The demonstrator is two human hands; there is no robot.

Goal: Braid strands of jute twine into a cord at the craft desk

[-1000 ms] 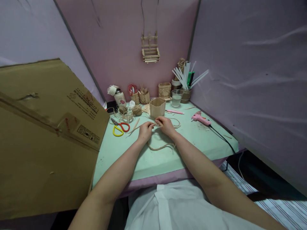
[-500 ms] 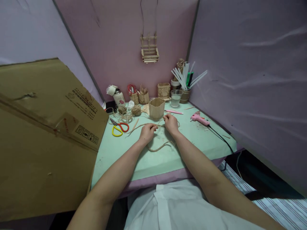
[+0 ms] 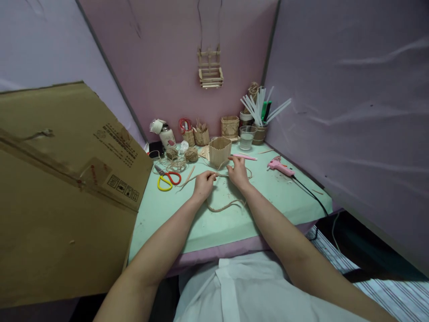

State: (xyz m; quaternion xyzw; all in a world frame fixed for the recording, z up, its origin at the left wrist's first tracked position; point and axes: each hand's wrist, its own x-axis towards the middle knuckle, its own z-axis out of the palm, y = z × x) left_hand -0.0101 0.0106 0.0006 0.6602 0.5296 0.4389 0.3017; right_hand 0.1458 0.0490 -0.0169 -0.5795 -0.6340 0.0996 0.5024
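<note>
A jute twine braid [image 3: 224, 209] curves over the table below my hands, and loose strands run out to the left and right. My left hand [image 3: 203, 184] is closed, pinching the twine between thumb and fingertips. Close by on the right, my right hand [image 3: 238, 173] has its thumb and index finger a little apart at the tips, while twine passes at its curled fingers; its inner grip is partly hidden. Just beyond the hands stands a wooden-stick cup [image 3: 220, 153]. Scissors [image 3: 169, 180] with one red and one yellow handle lie left of my left hand.
Twine balls [image 3: 191, 155], a white bottle [image 3: 166, 136], stick holders [image 3: 201, 135] and a water cup [image 3: 246, 138] line the back. A pink glue gun [image 3: 280, 167] with a black cord lies right. A large cardboard box [image 3: 67, 201] borders the left side.
My right hand's thumb and index finger have moved apart, and the hand has shifted slightly. My left hand has moved a little left, still pinching the twine.
</note>
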